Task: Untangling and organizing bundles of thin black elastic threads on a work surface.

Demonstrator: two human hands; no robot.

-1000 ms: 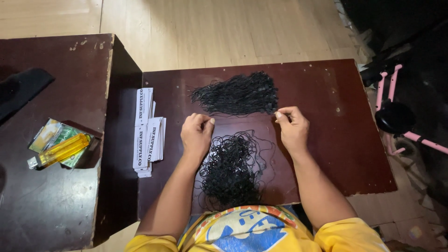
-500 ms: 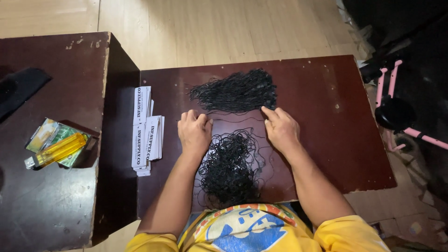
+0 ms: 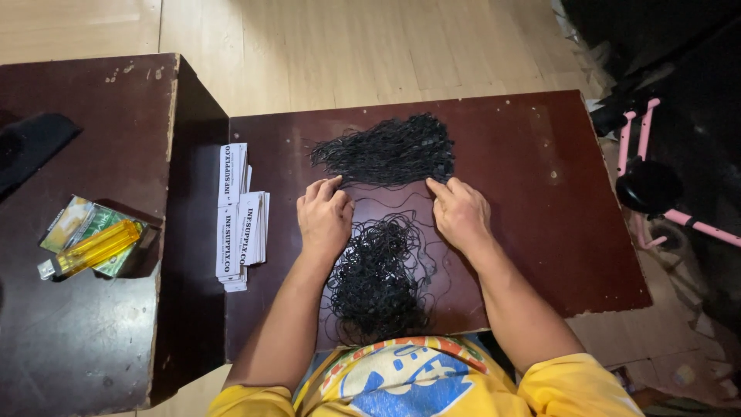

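On the dark brown table (image 3: 540,232), my left hand (image 3: 324,218) and my right hand (image 3: 461,212) lie palm down with fingers stretched forward. Their fingertips touch the near edge of a combed-out bundle of black strings (image 3: 386,150). Between my wrists, reaching back to my body, sits a loose tangled heap of black strings (image 3: 377,279). One thin strand curves across the table between the two hands. Neither hand grips anything that I can see.
Two stacks of white printed paper tags (image 3: 239,212) lie left of my left hand. A second, higher table (image 3: 93,332) at the left carries a yellow lighter (image 3: 96,249) on green packets and a black object (image 3: 31,147). A pink-framed wheeled toy (image 3: 656,181) stands at the right.
Both hands moved forward and closer together, from a pinched strand held apart to flat fingers at the bundle's near edge. The strand now lies on the table.
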